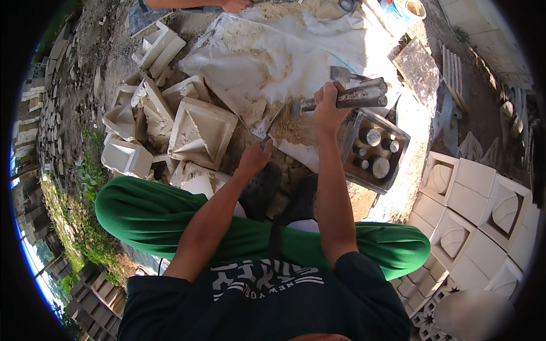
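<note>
My left hand (pixel 255 158) is closed round the handle of a thin-bladed hand tool (pixel 275 120), its blade pointing away over the sandy sheet. In my right hand (pixel 331 111) is a dark grey, mortar-crusted bar (pixel 362 95), held crosswise with its thick end to the right. I cannot make out whether the bar is metal or wood. Just beyond that hand lies a flat square-bladed tool (pixel 340 73). Nearest below the bar stands a dark open box mould (pixel 348 152) with several round cylinders inside. Loose sandy mix (pixel 298 128) lies between my hands.
White sheeting (pixel 227 48) with sand spreads ahead. Pale cast blocks (pixel 203 132) are heaped at the left; finished-looking blocks (pixel 467 193) stand stacked at the right. A stained board (pixel 418 68) and a bucket (pixel 410 9) are at the far right. Another person's hand (pixel 236 5) shows at the top.
</note>
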Motion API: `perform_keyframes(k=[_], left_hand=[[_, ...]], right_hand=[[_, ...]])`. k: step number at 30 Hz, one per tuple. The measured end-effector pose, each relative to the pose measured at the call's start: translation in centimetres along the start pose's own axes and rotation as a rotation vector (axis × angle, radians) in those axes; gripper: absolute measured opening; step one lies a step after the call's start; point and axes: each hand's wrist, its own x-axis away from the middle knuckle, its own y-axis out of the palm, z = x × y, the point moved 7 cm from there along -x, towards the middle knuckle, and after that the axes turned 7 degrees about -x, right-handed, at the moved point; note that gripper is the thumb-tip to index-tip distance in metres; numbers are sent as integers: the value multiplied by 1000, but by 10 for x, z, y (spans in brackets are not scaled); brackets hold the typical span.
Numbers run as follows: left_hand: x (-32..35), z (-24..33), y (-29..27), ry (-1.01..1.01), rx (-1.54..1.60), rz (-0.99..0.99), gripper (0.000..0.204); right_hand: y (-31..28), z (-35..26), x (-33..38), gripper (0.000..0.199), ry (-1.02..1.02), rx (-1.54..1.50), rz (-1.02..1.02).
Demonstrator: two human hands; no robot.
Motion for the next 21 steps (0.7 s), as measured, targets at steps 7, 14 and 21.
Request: perform_keyframes(k=[7, 14, 21], left_hand=[[2, -11, -2, -10, -42, 38, 69], [12, 9, -22, 14, 45, -16, 68], [19, 5, -33, -51, 4, 14, 72]], right_hand=[[9, 0, -4, 28, 115, 23, -98], [-12, -1, 16, 26, 123, 38, 23], [-19, 6, 7, 14, 162, 45, -157]])
